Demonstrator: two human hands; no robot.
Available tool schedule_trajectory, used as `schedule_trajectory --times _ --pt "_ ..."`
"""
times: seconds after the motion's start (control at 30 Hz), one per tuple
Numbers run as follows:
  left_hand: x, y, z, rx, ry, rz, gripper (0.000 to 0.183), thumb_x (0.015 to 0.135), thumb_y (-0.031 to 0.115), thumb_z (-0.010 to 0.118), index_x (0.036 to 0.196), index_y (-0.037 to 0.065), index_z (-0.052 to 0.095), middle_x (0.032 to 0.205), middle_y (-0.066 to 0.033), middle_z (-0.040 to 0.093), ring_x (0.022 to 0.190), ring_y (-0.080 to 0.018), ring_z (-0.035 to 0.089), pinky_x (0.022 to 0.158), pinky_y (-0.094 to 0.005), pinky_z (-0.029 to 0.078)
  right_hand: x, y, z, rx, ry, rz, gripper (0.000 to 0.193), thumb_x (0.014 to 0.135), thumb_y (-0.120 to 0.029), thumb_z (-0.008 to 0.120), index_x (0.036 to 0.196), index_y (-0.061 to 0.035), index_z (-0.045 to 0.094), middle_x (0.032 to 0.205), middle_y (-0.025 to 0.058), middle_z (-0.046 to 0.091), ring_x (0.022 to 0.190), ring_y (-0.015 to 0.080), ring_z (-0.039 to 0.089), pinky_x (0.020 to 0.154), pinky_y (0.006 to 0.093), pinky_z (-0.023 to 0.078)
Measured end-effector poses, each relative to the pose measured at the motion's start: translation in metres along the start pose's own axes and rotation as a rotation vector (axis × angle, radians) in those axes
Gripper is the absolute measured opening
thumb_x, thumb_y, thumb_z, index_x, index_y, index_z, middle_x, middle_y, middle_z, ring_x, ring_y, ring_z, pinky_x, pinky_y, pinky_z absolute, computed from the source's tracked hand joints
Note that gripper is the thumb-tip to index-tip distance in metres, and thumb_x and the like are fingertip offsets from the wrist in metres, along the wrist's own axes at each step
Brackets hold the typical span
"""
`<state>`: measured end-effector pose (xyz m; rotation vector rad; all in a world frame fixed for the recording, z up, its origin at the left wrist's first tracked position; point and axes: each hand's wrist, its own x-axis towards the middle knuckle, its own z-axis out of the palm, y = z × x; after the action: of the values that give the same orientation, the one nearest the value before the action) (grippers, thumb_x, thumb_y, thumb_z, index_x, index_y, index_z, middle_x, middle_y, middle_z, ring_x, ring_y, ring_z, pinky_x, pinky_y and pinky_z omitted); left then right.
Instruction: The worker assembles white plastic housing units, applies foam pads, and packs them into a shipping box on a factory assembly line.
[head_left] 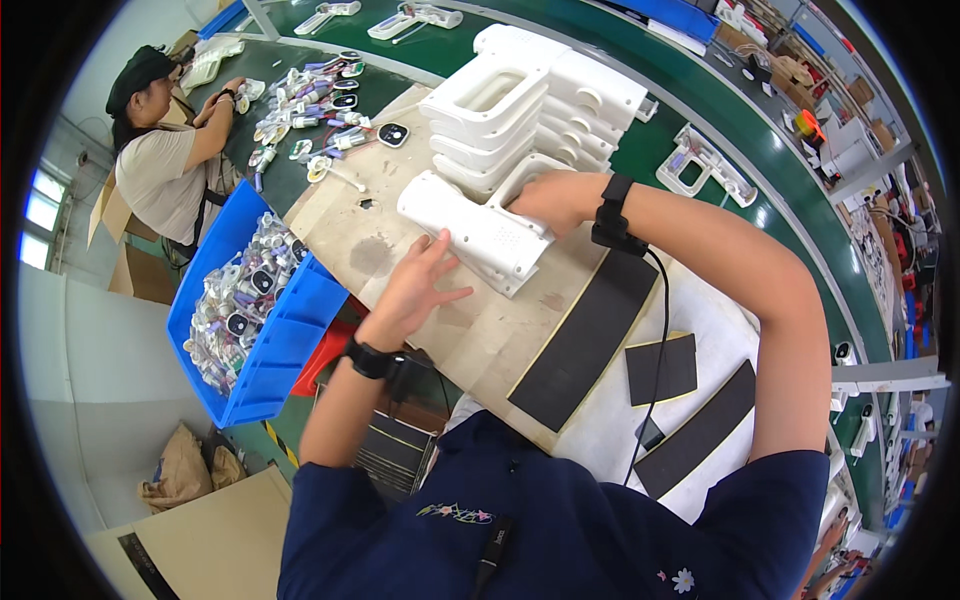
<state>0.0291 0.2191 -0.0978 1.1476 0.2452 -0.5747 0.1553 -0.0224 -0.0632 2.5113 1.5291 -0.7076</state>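
Note:
My right hand (553,203) reaches into the opening of a white plastic housing (462,222) and grips its frame; the fingertips are hidden inside. My left hand (418,286) is open, its fingers spread at the housing's near left edge, one fingertip at or very near the surface. The housing lies tilted on the worn, cardboard-covered table (375,215). Behind it rises a stack of similar white housings (485,105). A long black foam strip (585,340) with yellow edges lies to the right of my left hand.
A blue bin (285,345) of small wired parts stands left of the table. More wired assemblies (310,100) lie at the far left, where a co-worker (165,150) handles parts. Smaller black foam pieces (662,370) lie nearer me. A green conveyor (640,150) runs behind.

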Motion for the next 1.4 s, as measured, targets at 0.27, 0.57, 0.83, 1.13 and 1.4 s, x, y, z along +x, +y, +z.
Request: schedule_trajectory --times 0.27,0.57,0.83,1.13,1.4 --pt "0.011 -0.023 0.04 -0.05 0.165 0.173 0.097 0.091 0.032 0.068 0.154 0.004 -0.001 0.156 -0.0169 0.017 0.141 -0.0317 0.027 0.105 -0.0592 0.036 -0.016 -0.009 0.023 -0.076 0.199 0.072 0.038 0.065 -0.006 0.078 0.101 -0.008 0.065 0.096 0.0129 0.07 0.095 0.0348 0.065 0.082 0.0433 0.051" --pt "0.007 -0.028 0.065 -0.165 0.215 0.211 0.095 0.092 0.025 0.067 0.154 0.007 -0.002 0.153 -0.0147 0.025 0.136 -0.0299 0.035 0.104 -0.0642 0.031 -0.034 -0.013 0.02 -0.039 0.276 0.034 0.033 0.063 -0.014 0.082 0.088 -0.0039 0.065 0.086 0.0154 0.069 0.088 0.0368 0.065 0.075 0.0441 0.051" --pt "0.023 -0.027 0.065 -0.176 0.109 0.263 0.073 0.094 0.024 0.063 0.15 0.012 0.017 0.15 -0.0112 0.031 0.136 -0.0306 0.035 0.104 -0.066 0.027 -0.028 -0.002 0.019 0.004 0.273 0.021 0.049 0.058 -0.016 0.087 0.1 -0.0054 0.065 0.093 0.0141 0.068 0.094 0.0365 0.064 0.081 0.045 0.05" --pt "0.028 -0.031 0.073 -0.178 0.13 0.277 0.058 0.095 0.02 0.06 0.143 0.018 0.028 0.148 -0.0097 0.033 0.139 -0.0301 0.03 0.106 -0.069 0.022 -0.048 0.009 0.032 -0.087 0.407 0.056 0.056 0.067 -0.008 0.08 0.119 -0.0079 0.059 0.117 0.0105 0.061 0.114 0.0314 0.055 0.097 0.0405 0.045" --pt "0.028 -0.028 0.051 -0.125 0.092 0.219 0.069 0.094 0.022 0.062 0.148 0.013 0.02 0.153 -0.0118 0.025 0.141 -0.0297 0.027 0.106 -0.0691 0.023 -0.17 -0.036 0.029 0.173 0.725 0.145 0.037 0.085 -0.01 0.067 0.121 -0.0065 0.058 0.121 0.0105 0.058 0.114 0.03 0.053 0.098 0.0392 0.046"
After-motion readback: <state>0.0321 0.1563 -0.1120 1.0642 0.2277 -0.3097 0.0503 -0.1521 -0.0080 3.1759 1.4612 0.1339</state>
